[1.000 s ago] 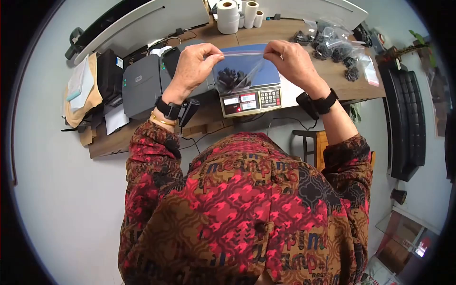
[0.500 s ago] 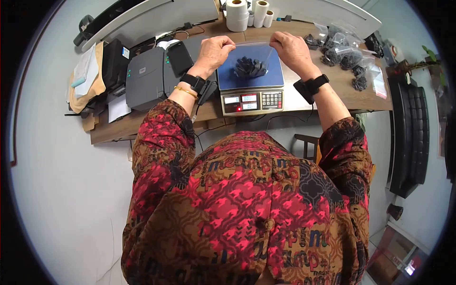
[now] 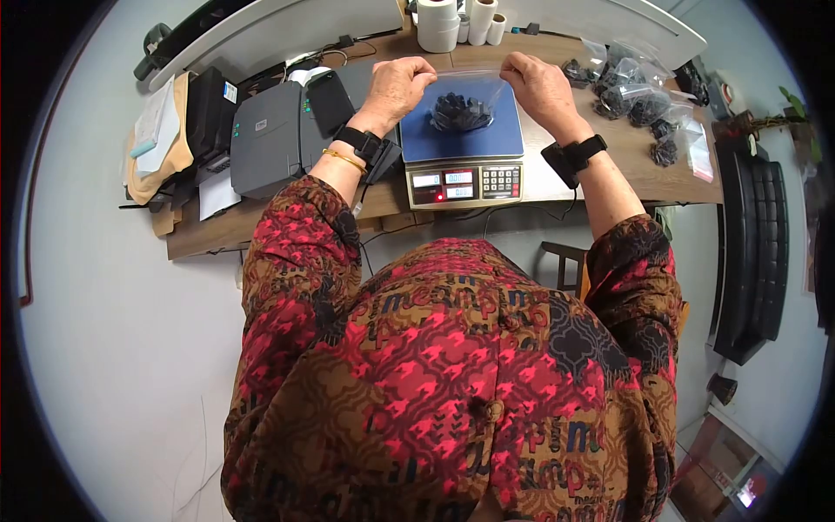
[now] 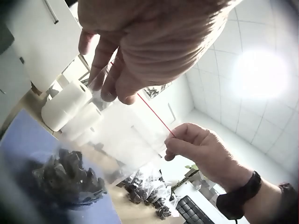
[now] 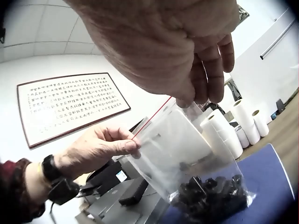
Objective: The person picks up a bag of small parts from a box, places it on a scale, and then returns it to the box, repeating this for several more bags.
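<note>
Between both hands hangs a clear zip bag (image 5: 173, 149) with a red line along its top edge. Small black pieces (image 3: 459, 113) fill its bottom, which is over the blue pan (image 3: 417, 148) of a weighing scale (image 3: 465, 184). My left hand (image 3: 396, 90) pinches one top corner of the bag between thumb and fingers. The opposite corner is pinched by my right hand (image 3: 541, 94). In the left wrist view the red line runs taut and straight from one hand to the other. The scale's display is lit.
Several filled clear bags (image 3: 626, 91) lie on the table at the right, near flat empty bags (image 3: 698, 152). White label rolls (image 3: 437, 26) stand at the back. A grey printer (image 3: 265, 139) with a black phone-like slab (image 3: 329, 104) is on the left.
The bag has come down from in front of the scale's near edge to over the middle of the blue pan. Both hands keep their pinch on its corners throughout.
</note>
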Motion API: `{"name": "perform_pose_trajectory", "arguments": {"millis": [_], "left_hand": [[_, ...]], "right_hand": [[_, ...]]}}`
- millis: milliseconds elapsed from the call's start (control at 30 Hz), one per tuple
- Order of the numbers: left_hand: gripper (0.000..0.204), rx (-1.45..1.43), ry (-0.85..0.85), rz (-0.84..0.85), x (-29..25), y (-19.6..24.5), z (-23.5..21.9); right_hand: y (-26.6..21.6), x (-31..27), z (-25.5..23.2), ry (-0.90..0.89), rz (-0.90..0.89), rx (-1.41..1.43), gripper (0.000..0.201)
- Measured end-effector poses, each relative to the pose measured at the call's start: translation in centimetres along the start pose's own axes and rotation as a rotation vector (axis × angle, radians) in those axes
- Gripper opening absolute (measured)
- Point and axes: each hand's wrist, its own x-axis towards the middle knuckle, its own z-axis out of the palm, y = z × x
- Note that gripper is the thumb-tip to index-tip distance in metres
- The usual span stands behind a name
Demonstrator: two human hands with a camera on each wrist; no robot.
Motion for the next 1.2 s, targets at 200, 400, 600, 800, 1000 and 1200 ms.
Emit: {"name": "perform_pose_trajectory", "arguments": {"millis": [200,400,600,800,1000,1200], "left_hand": [[0.013,-0.005,-0.025,0.018,0.1,-0.1,-0.1],[0.021,0.050,-0.041,0.089,0.2,-0.2,-0.4],[0.031,0.069,-0.077,0.082,0.0,-0.7,-1.1],[0.031,0.163,0.082,0.204,-0.8,-0.3,-2.1],[0.023,-0.040,-0.008,0.085,-8.7,2.5,-5.3],[0.022,-0.202,-0.337,-0.232,-16.6,-2.3,-2.6]], "right_hand": [[-0.1,-0.2,-0.2,0.015,0.027,0.019,0.013],[-0.2,-0.7,-0.5,0.073,0.022,0.031,0.018],[0.3,-3.2,-2.0,0.059,0.132,0.061,0.028],[2.4,-10.3,-2.4,0.068,0.339,0.131,0.026],[4.2,-25.0,3.0,0.069,0.666,0.284,0.022],[4.6,-44.1,14.3,-0.004,0.969,0.387,0.019]]}}
